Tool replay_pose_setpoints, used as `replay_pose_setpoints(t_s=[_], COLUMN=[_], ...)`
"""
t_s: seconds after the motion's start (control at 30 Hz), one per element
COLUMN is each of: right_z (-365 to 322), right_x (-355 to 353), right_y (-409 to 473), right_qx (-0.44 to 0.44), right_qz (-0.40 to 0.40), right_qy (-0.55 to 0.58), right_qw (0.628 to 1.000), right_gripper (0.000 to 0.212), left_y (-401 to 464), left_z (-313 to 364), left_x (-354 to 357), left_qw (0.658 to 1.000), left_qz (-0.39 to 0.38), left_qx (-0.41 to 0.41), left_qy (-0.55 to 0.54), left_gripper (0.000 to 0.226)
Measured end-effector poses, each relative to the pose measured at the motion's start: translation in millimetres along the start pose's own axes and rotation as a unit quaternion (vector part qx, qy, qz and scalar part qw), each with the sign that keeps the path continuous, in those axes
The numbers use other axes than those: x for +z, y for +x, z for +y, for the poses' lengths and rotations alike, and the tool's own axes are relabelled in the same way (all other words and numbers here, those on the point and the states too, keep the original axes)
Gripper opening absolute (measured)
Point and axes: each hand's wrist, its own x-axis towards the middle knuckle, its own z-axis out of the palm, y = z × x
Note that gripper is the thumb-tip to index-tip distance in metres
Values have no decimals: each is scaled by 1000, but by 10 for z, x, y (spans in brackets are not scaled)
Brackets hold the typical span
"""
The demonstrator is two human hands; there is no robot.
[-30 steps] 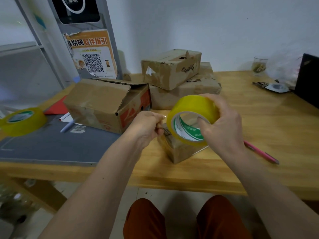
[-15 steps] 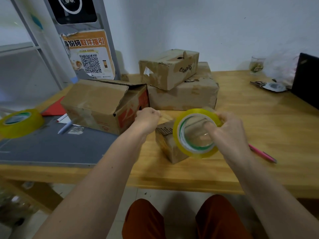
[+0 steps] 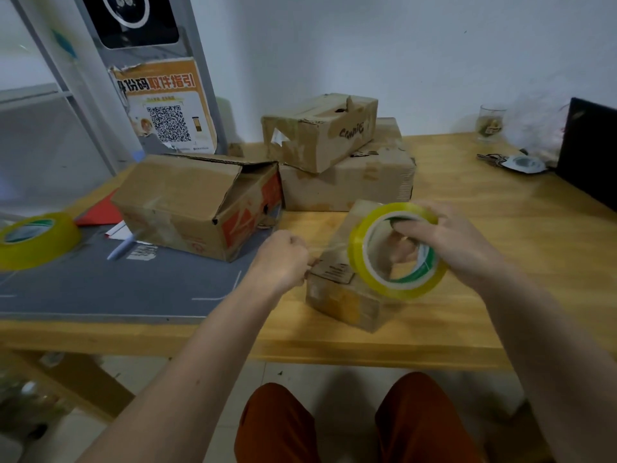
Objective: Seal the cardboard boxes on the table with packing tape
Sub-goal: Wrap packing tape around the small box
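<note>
- Right hand [image 3: 457, 243] grips yellow packing tape roll [image 3: 397, 250], fingers hooked through its core, roll tilted over small cardboard box [image 3: 344, 295].
- Left hand [image 3: 283, 259] curled, pinching clear tape end [image 3: 325, 253] just left of the roll.
- Small box sits near tabletop [image 3: 500, 262] front edge.
- Open-flapped box [image 3: 197, 205] on grey mat [image 3: 100, 285] toward left edge; two stacked boxes [image 3: 337, 155] at back edge.

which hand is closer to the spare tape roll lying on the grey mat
Left. The left hand sits mid-table, pinching the tape end, nearer the spare tape roll at far left. The right hand, holding another roll, is farther right.
</note>
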Motion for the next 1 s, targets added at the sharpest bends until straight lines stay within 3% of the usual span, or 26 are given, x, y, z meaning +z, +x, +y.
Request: replay_pose_setpoints(t_s=[0.1, 0.27, 0.43, 0.7, 1.0], right_z=[-139, -223, -276, -393, -418], right_x=[68, 167, 151, 272, 380], right_y=[-68, -214, -246, -169, -66], right_qx=[-66, -100, -144, -130, -133], right_qz=[29, 25, 56, 35, 22], right_qy=[-108, -188, -186, -300, -338], right_qw=[992, 977, 970, 944, 931], right_gripper=[15, 47, 36, 33, 37], left_y=[-30, -76, -3, 52, 192], left_z=[24, 74, -122, -247, -351], left_x=[-45, 34, 154, 210, 222], left_qw=[997, 991, 981, 969, 976], left_qz=[61, 103, 155, 150, 87], left_qx=[33, 84, 110, 103, 76], left_qy=[-24, -32, 49, 169, 186], left_gripper=[27, 27, 28, 28, 19])
